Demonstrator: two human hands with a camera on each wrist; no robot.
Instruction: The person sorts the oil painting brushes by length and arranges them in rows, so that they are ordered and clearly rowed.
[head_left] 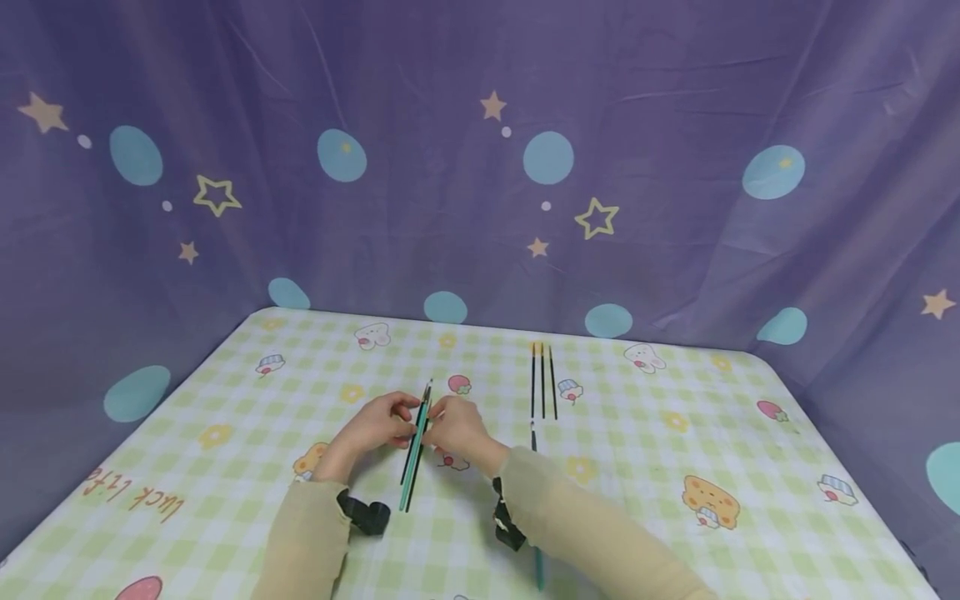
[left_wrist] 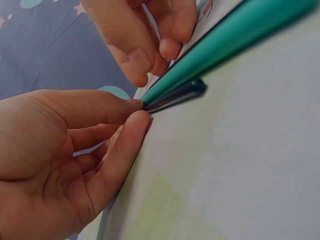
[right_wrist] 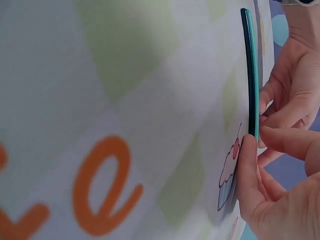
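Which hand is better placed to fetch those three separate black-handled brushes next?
Probably the right hand: it is nearer the three black-handled brushes, while the left hand is across the brush bundle.

A starry purple cloth (head_left: 420,67) behind a checked tabletop (head_left: 795,450).
The cloth has creases, pale stars (head_left: 492,106) and big blue spots (head_left: 548,157). The tabletop has green and white squares, with yellow flowers (head_left: 675,422), strawberries (head_left: 772,411), cupcakes (head_left: 837,489) and bunnies (head_left: 645,358), and orange letters (head_left: 138,498) on the left.

My left hand (head_left: 378,422) and right hand (head_left: 457,428) pinch some thin brushes (head_left: 412,467). To the right, three dark brushes (head_left: 543,387) lie far off. A green-ended brush (head_left: 539,572) lies nearer.
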